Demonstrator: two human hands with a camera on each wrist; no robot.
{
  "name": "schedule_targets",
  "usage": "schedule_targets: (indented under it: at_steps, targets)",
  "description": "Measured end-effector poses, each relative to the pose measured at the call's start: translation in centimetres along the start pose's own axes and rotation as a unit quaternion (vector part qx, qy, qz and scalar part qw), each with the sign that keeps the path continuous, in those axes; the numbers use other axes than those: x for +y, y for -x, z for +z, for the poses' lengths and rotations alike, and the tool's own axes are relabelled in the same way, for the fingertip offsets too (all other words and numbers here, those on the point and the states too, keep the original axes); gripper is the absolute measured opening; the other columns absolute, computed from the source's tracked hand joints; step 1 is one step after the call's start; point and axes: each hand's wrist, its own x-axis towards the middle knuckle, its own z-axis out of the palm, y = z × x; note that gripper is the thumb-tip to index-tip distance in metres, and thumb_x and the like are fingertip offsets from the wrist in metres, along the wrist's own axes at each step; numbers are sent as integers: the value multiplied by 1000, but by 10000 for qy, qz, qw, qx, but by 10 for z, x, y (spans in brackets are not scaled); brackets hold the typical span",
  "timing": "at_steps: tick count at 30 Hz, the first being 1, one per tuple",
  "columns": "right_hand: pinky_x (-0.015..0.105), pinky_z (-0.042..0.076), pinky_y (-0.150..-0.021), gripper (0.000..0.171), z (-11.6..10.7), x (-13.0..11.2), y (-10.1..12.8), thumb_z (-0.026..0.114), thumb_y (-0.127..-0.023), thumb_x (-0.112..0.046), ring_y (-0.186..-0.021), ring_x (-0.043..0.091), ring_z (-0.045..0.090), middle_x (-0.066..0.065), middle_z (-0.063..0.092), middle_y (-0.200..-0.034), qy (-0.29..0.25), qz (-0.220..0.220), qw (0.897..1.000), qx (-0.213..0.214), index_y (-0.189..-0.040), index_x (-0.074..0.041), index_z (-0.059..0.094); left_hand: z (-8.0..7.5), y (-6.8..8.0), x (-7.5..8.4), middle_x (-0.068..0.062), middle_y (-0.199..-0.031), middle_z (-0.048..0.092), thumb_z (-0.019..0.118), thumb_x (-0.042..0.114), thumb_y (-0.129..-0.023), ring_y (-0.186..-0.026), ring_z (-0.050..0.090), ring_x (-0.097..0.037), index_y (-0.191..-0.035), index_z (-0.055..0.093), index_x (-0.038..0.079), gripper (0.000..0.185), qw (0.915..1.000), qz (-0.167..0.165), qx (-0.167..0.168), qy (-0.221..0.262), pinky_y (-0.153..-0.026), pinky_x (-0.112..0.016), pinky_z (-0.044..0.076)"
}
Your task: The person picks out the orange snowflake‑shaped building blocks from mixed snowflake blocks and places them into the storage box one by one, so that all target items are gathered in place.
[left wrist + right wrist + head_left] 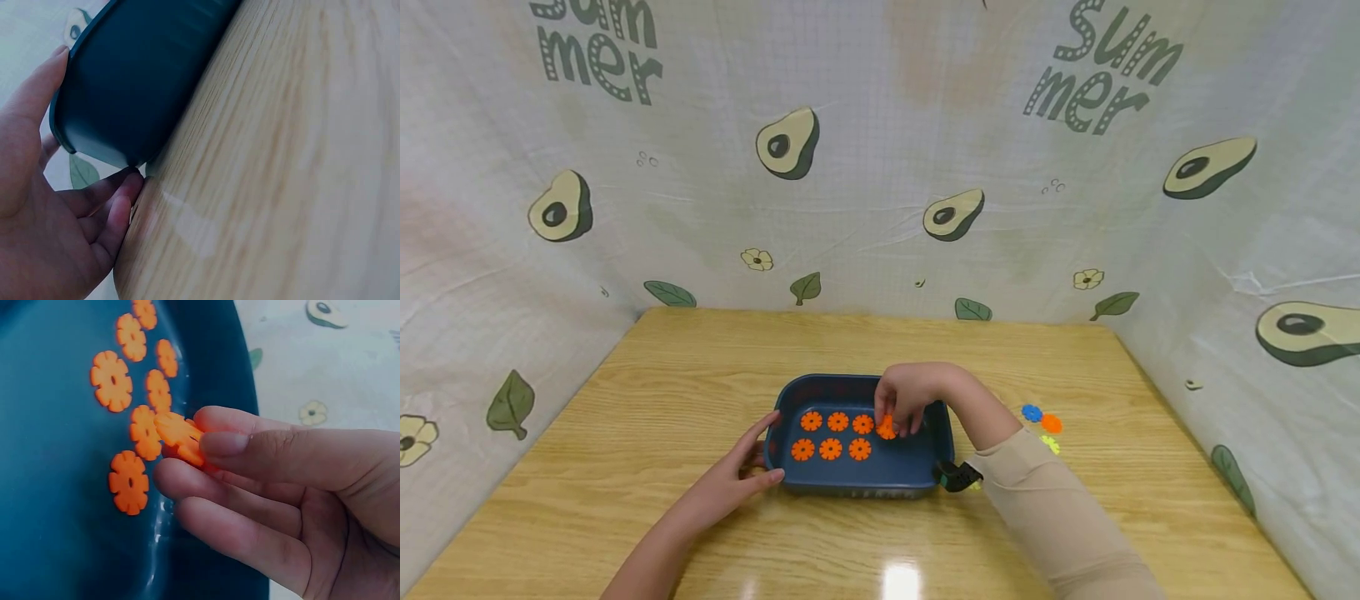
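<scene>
A dark blue plastic tray [880, 475] sits on the table. My left hand [737, 479] holds its left end, thumb and forefinger spread along the rim; in the left wrist view the other fingers bend in by the tray's base. Over the tray, my right hand [913, 392] pinches an orange notched building disc [178, 432] between thumb and forefinger, its other fingers loosely bent. Several more orange notched discs [831, 449] lie flat on the tray floor in two rows. In the right wrist view, the held disc is tilted above the lying discs [128, 482].
Right of the tray, a blue disc [1032, 413], another orange disc [1052, 423] and a yellow disc [1050, 443] lie on the wooden table [715, 358]. A black strap [961, 477] crosses the tray's near right corner. Printed cloth [865, 267] walls the table's back and sides.
</scene>
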Motion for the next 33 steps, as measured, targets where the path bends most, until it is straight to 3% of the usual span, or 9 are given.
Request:
schedule_targets:
  at_steps: [7, 14, 33]
  targets:
    - [44, 56, -67, 29, 1, -2, -10, 59, -90, 11, -67, 25, 68, 9, 70, -81, 128, 89, 9997, -192, -104, -10, 73, 0, 0, 1, -28, -139, 45, 65, 19, -96, -117, 54, -33, -157, 18, 20, 77, 10000, 54, 9, -39, -87, -26, 46]
    - [46, 56, -69, 22, 4, -6, -15, 61, -88, 10, -63, 24, 68, 9, 70, -77, 397, 243, 9982, -368, -92, -9, 70, -1, 0, 2, -27, -138, 46, 65, 20, -96, -116, 55, -32, -157, 18, 20, 77, 10000, 58, -15, -13, -87, -26, 46]
    - [42, 56, -70, 21, 10, -15, -31, 65, -87, 11, -65, 25, 68, 12, 67, -86, 739, 816, 9907, -801, -89, -9, 70, 0, 1, 3, -27, -137, 47, 66, 19, -95, -115, 55, -31, -157, 18, 18, 77, 10000, 64, 30, -59, -86, -26, 46]
